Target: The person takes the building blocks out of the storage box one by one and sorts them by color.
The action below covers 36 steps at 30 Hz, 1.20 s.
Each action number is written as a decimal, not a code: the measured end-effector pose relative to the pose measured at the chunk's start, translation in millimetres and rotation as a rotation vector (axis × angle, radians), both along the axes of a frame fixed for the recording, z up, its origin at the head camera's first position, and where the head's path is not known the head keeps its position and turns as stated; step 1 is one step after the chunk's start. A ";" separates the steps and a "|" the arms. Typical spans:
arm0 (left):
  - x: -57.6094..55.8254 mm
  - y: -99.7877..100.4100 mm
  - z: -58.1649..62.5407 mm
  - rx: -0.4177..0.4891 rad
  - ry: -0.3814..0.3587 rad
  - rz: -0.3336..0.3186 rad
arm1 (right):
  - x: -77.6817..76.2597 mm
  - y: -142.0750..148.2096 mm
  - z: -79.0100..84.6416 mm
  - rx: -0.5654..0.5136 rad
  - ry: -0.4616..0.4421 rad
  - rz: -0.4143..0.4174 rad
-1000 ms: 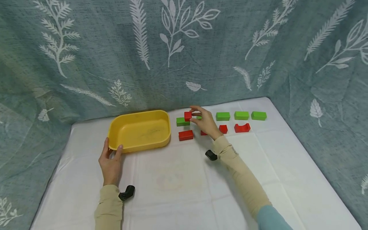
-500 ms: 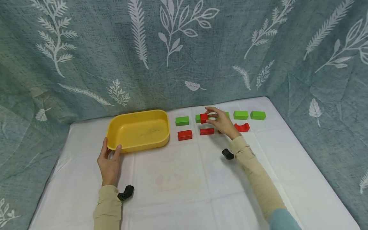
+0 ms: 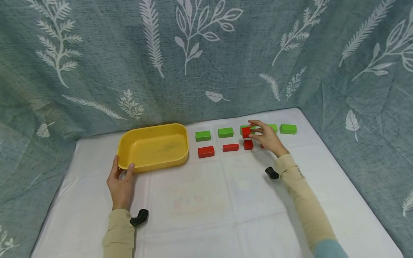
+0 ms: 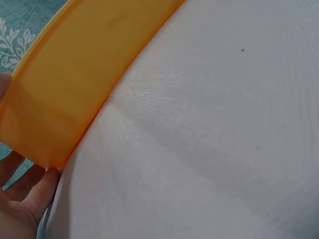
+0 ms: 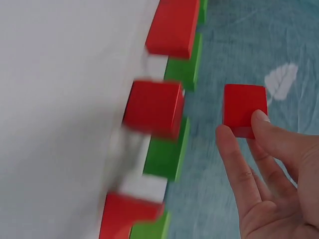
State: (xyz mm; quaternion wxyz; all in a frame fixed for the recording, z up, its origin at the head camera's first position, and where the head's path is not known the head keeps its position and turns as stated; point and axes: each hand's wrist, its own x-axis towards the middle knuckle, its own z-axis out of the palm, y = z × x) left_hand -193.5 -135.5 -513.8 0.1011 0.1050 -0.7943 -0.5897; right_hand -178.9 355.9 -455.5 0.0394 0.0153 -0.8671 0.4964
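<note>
My left hand (image 3: 120, 188) grips the near left corner of a yellow tray (image 3: 162, 165), thumb on the near side and fingers at the left side. In the left wrist view, fingertips meet the tray's orange-looking wall (image 4: 75, 84). My right hand (image 3: 271, 139) pinches a small red block (image 3: 246, 132) between thumb and fingertips, held above the table. The right wrist view shows this red cube-like block (image 5: 244, 104) clearly. Behind it in the head view is a partly covered green block (image 3: 242, 128). Just in front lies another red block (image 3: 248, 144).
Green blocks (image 3: 203, 136) form a back row right of the tray. A front row has a longer red block (image 3: 206, 152), a thin red block (image 3: 230, 147) and a notched red block (image 5: 117, 214), mostly hidden by my right hand in the head view. A curtain (image 3: 206, 71) hangs behind.
My right hand has carried the small red block rightward along the rows, uncovering blocks on the left and covering the notched one. My left hand stays at the tray corner.
</note>
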 end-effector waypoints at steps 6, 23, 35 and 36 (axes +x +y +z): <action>0.9 -4.3 3.5 -0.015 0.005 -0.007 | 18.0 20.7 9.6 -0.003 -0.012 -0.058; 7.2 -8.6 5.8 -0.012 -0.015 0.019 | 31.8 76.5 -3.0 0.061 0.034 -0.171; 9.2 -7.1 1.8 -0.021 -0.072 0.011 | 58.1 111.7 -39.3 0.152 -0.035 -0.212; 9.4 -5.8 0.7 -0.021 -0.080 0.004 | 61.9 114.3 -42.5 0.170 -0.064 -0.221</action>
